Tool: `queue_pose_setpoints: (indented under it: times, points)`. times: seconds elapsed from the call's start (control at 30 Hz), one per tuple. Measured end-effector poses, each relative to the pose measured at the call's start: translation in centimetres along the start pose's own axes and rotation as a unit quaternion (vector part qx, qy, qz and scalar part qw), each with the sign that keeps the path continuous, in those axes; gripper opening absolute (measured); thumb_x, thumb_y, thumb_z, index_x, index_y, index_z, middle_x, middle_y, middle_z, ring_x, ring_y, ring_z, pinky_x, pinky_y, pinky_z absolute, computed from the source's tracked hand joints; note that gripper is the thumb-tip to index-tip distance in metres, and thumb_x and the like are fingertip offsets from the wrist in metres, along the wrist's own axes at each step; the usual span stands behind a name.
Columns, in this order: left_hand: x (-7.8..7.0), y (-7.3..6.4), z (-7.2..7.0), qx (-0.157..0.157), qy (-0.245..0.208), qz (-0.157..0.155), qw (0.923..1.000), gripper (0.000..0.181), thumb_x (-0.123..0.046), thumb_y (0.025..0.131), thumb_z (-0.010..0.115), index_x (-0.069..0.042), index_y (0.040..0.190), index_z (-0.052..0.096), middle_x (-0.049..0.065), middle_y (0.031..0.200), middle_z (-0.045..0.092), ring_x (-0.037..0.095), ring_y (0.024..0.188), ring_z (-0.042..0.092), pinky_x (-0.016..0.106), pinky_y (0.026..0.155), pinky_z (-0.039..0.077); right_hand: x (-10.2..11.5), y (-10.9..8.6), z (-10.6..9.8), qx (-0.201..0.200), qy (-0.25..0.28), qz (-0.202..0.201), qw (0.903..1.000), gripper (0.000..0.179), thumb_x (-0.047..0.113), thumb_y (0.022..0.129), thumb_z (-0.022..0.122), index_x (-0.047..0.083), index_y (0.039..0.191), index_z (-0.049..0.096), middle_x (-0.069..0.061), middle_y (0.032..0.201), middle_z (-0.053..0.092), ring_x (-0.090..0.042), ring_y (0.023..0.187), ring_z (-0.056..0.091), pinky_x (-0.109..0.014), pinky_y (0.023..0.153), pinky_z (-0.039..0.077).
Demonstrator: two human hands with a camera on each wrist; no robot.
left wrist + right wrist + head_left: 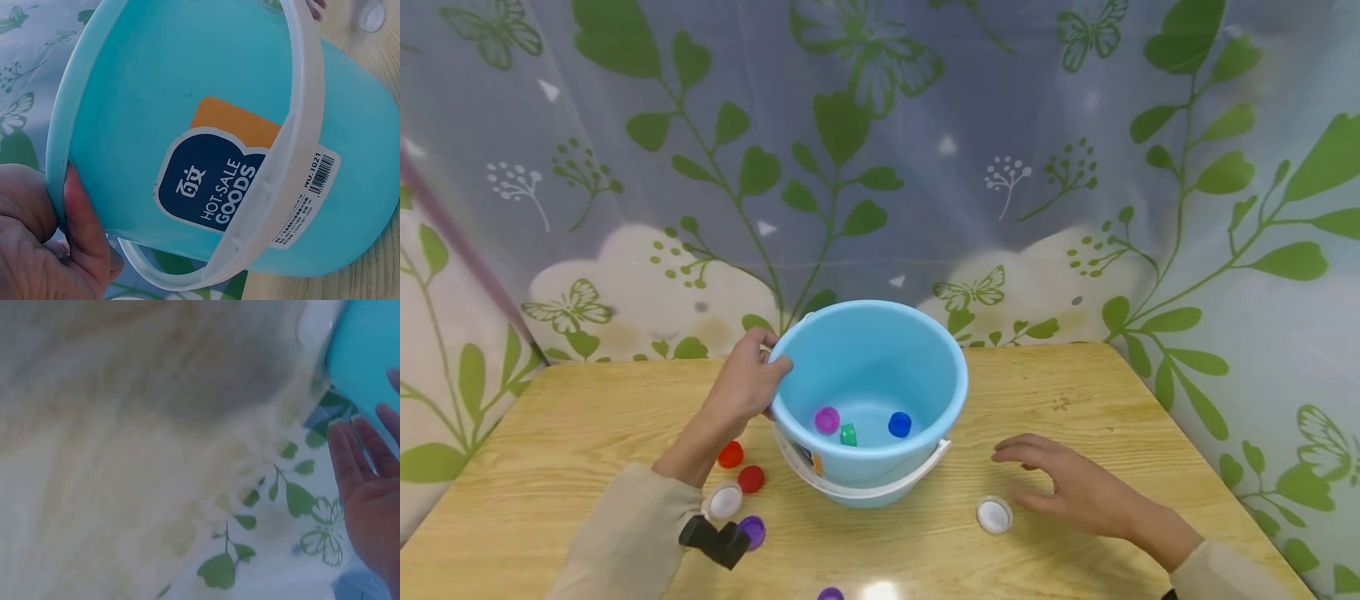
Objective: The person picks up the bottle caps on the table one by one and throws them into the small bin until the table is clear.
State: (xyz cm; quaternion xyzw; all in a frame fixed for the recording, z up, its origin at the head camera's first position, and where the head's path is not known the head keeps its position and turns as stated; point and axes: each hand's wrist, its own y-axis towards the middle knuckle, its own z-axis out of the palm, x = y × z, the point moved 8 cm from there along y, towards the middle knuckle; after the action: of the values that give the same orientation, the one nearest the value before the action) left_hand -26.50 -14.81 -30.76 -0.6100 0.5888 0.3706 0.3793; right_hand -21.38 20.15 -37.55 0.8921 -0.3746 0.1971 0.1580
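"Where does that round light-blue plastic bucket [872, 358] stand?"

"Mid-table, between the left and right edges of the pale wood-grain table [1060, 392]. The bare left hand [751, 377] has its fingers clamped on the rim's left side, thumb over the inner edge."

"And the right hand [1071, 490]?"

"Right of the bucket and apart from it, fingers loose, thumb away from the forefinger. A round white cap with a clear rim [995, 516] lies just beside the thumb. Wood stretches from that hand to the table's right edge; the left side is tighter, with an orange-red cap [730, 454], a red cap [751, 478], a white cap [725, 502] and a purple cap [754, 532] near the left forearm."

"What's inside?"

"Only the head view shows it: magenta [827, 420], green [848, 435] and blue [899, 424] caps, separate, on the bottom. The left wrist view shows what that one mostly hides, a dark-blue 'HOT-SALE GOODS' sticker [178, 203] partly behind the white handle [307, 81]."
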Motion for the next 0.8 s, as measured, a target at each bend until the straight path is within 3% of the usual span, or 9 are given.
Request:
queue_pose_setpoints:
  times: [0.17, 0.3, 0.53, 0.8]
  points:
    - [0.0, 0.0, -0.1, 0.000, 0.004, -0.002, 1.0000, 0.029, -0.006, 0.094, 0.046, 0.006, 0.118, 0.039, 0.022, 0.087, 0.055, 0.021, 0.056, 0.060, 0.033, 0.045, 0.053, 0.4, -0.1, 2.2, 0.049, -0.025, -0.005, 0.9985, 0.044, 0.040, 0.090, 0.065, 0.016, 0.126, 0.059, 0.000, 0.132, 0.052, -0.021, 0.121, 0.049, -0.044, 0.093, 0.047]
    - [0.0, -0.1, 0.0, 0.000, 0.004, -0.004, 1.0000, 0.028, -0.006, 0.094, 0.046, 0.006, 0.119, 0.039, 0.022, 0.087, 0.055, 0.021, 0.056, 0.061, 0.033, 0.045, 0.053, 0.7, -0.2, 3.2, 0.065, -0.050, -0.014, 0.9965, 0.044, 0.036, 0.088, 0.069, 0.016, 0.126, 0.060, 0.001, 0.132, 0.052, -0.022, 0.120, 0.048, -0.043, 0.095, 0.046]
    - [0.0, 0.0, 0.1, 0.000, 0.000, -0.005, 1.0000, 0.029, -0.006, 0.094, 0.046, 0.006, 0.119, 0.039, 0.023, 0.089, 0.055, 0.022, 0.058, 0.061, 0.033, 0.046, 0.054, 0.9, -0.5, 4.0, 0.057, -0.063, -0.042, 0.9956, 0.040, 0.025, 0.086, 0.072, 0.022, 0.124, 0.062, 0.004, 0.128, 0.054, -0.019, 0.116, 0.051, -0.041, 0.092, 0.049]
    - [0.0, 0.0, 0.1, 0.001, 0.001, -0.006, 1.0000, 0.029, -0.007, 0.095, 0.047, 0.005, 0.120, 0.039, 0.023, 0.090, 0.054, 0.023, 0.058, 0.061, 0.034, 0.047, 0.054, 1.3, -0.4, 4.3, 0.047, -0.034, -0.093, 0.9940, 0.027, 0.019, 0.087, 0.071, 0.026, 0.112, 0.066, 0.011, 0.117, 0.058, -0.011, 0.105, 0.052, -0.034, 0.087, 0.050]
